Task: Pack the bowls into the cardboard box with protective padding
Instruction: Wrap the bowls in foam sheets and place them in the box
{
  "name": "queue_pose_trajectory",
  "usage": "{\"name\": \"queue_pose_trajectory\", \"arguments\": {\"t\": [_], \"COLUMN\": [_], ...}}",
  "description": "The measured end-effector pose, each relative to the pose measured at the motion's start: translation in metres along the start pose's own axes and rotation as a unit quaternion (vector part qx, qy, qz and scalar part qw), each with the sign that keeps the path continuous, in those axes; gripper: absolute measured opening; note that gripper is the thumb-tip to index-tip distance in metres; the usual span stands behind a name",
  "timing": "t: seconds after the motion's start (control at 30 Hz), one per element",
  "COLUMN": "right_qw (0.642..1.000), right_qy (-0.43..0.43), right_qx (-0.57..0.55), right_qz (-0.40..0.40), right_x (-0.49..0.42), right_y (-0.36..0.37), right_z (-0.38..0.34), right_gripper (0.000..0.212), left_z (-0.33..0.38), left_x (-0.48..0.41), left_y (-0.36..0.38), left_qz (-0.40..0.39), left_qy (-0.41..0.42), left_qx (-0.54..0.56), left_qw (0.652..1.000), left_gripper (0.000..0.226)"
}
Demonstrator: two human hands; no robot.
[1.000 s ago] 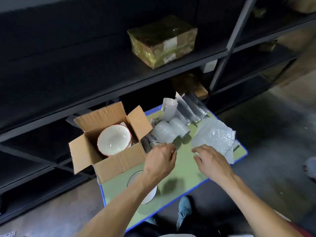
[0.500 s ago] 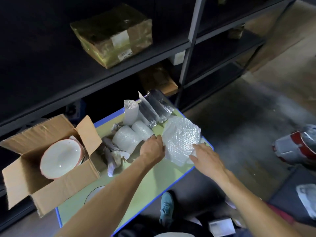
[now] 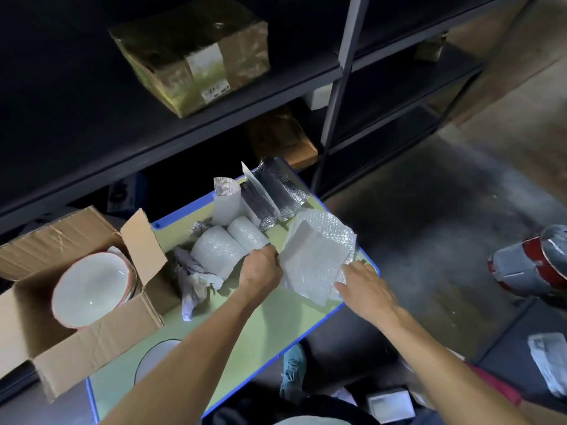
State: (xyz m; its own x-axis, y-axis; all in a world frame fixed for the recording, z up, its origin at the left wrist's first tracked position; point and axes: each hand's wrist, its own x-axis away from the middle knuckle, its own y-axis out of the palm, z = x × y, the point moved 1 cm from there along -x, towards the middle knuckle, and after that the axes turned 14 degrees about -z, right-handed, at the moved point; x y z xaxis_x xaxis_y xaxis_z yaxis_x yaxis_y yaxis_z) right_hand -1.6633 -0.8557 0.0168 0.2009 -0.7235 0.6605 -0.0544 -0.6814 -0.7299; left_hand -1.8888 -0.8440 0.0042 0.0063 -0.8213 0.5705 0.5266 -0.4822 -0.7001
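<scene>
Both of my hands are now working at the bubble wrap sheet; a second ago they were hanging over the bare green table, nearer to me. My left hand is curling its fingers tight on the sheet's left edge and pinching it. My right hand is lying on the sheet's near right corner, with fingers mostly straight and a little apart. I think this means I am picking up padding for the next bowl.

One bowl is already sitting in the cardboard box, off to my left and well apart from my hands. Another bowl is waiting on the table near me, but my left arm is covering most of it. My left fingertips are hiding behind my knuckles, so I am only guessing the pinch from the curl. I am not able to tell what is lying under the bowl in the box. The box's left side is running off the picture.
</scene>
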Motion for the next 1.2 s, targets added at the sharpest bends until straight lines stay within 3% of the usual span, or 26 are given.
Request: {"name": "queue_pose_trajectory", "arguments": {"t": [0.27, 0.4, 0.53, 0.7, 0.9, 1.03, 1.2], "right_qw": [0.997, 0.977, 0.943, 0.941, 0.949, 0.947, 0.953], "right_qy": [-0.012, -0.016, -0.088, -0.142, -0.162, -0.190, -0.193], "right_qx": [-0.064, -0.209, -0.321, -0.306, -0.266, -0.234, -0.177], "right_qz": [0.036, 0.027, 0.022, 0.006, -0.058, -0.111, -0.153], "right_x": [-0.003, 0.000, 0.004, 0.010, 0.008, 0.012, 0.015], "right_y": [-0.017, -0.033, -0.046, -0.047, -0.033, -0.018, 0.006], "right_z": [-0.015, -0.032, -0.053, -0.086, -0.125, -0.154, -0.177], "right_gripper": [0.038, 0.044, 0.037, 0.013, 0.013, 0.009, 0.014], "left_z": [-0.016, -0.021, -0.029, -0.053, -0.093, -0.131, -0.175], "left_x": [0.026, 0.048, 0.071, 0.101, 0.147, 0.175, 0.199], "left_y": [-0.027, -0.036, -0.036, -0.026, -0.013, 0.002, 0.021], "left_qz": [0.020, 0.024, 0.022, 0.059, 0.122, 0.140, 0.146], "left_qy": [-0.015, -0.006, 0.005, -0.013, -0.054, -0.118, -0.176], "left_qx": [0.132, 0.195, 0.222, 0.178, 0.153, 0.143, 0.101], "left_qw": [0.991, 0.981, 0.975, 0.982, 0.979, 0.973, 0.968], "left_gripper": [0.015, 0.013, 0.014, 0.015, 0.010, 0.028, 0.035]}}
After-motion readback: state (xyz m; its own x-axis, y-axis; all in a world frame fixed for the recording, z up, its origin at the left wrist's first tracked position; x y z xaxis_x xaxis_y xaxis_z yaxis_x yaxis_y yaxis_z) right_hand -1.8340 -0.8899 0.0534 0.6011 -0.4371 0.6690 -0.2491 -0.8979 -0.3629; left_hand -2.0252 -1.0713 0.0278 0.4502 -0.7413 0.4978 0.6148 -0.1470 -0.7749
